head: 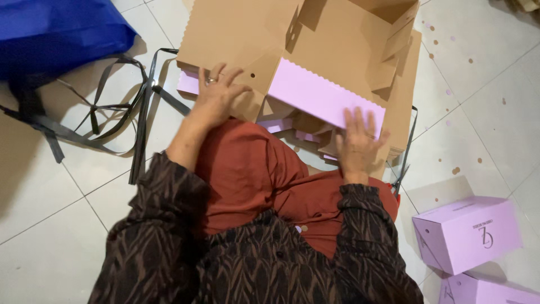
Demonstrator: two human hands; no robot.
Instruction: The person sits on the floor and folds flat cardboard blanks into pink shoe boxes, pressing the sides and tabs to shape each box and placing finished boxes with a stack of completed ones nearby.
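Dark brown leaf-patterned sleeves, rust-red garment over the lap, a ring on the left hand (216,93).

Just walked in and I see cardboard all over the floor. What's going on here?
A person sitting on the tiled floor is folding a flat cardboard box, brown inside and lilac outside. The left hand presses flat on one panel, and the right hand presses down a lilac flap. More flat pieces lie stacked underneath. Two finished lilac boxes sit at the right; black straps lie at the left.
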